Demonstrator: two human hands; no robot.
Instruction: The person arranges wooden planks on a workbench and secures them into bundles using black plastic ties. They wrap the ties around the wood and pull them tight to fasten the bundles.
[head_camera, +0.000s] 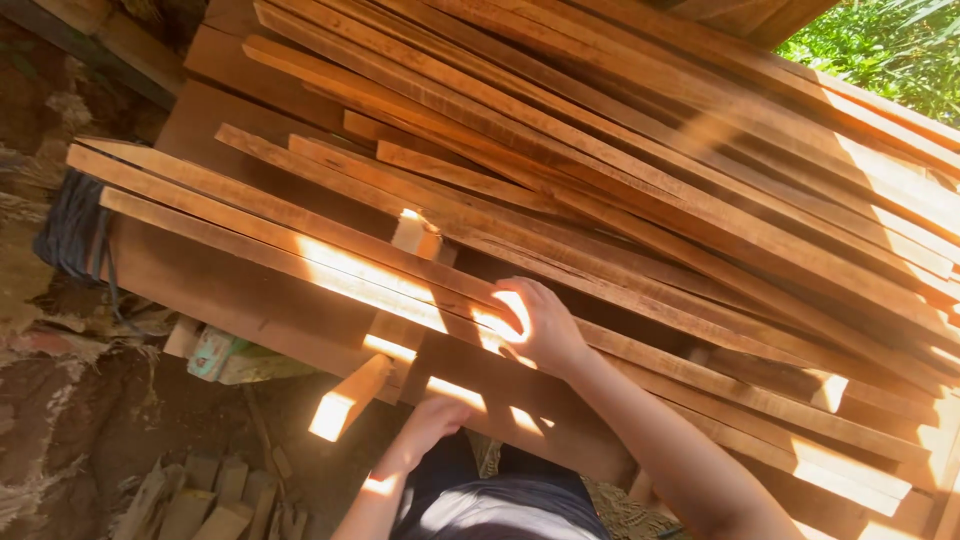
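Place: open-air woodworking yard or timber shed.
Evidence: stacked sawn wooden planks (600, 150), offcut scraps (200, 500) on the dirt floor (70, 400), green foliage (890, 50) just beyond.
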